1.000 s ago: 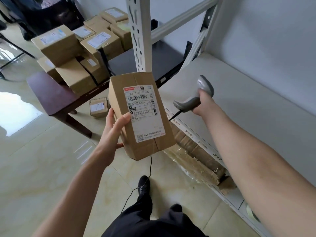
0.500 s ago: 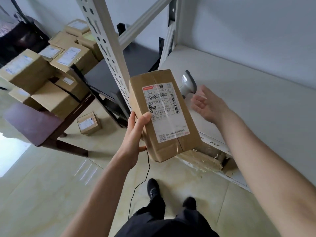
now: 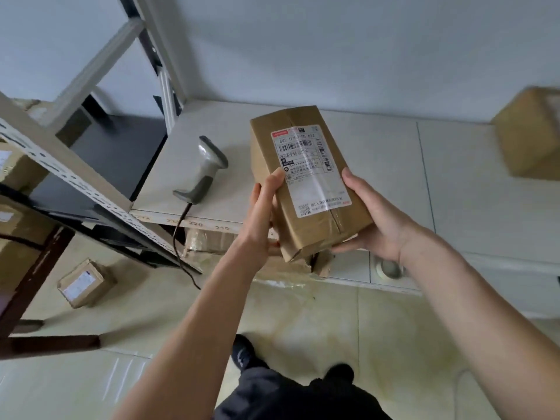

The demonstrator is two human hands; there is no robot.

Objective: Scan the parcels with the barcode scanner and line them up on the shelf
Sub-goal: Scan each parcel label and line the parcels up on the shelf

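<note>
Brown cardboard parcel with white shipping label (image 3: 306, 180) is held between both hands above the front edge of the pale grey shelf board (image 3: 394, 165), label facing up; left hand (image 3: 263, 213) clasps its left side, thumb on the label edge; right hand (image 3: 372, 219) cups its lower right corner, fingers underneath. Grey handheld barcode scanner (image 3: 204, 169) lies on the shelf left of the grip, untouched, cable hanging over the edge; a second, blurred brown box (image 3: 530, 134) sits on the shelf far right of the grip.
</note>
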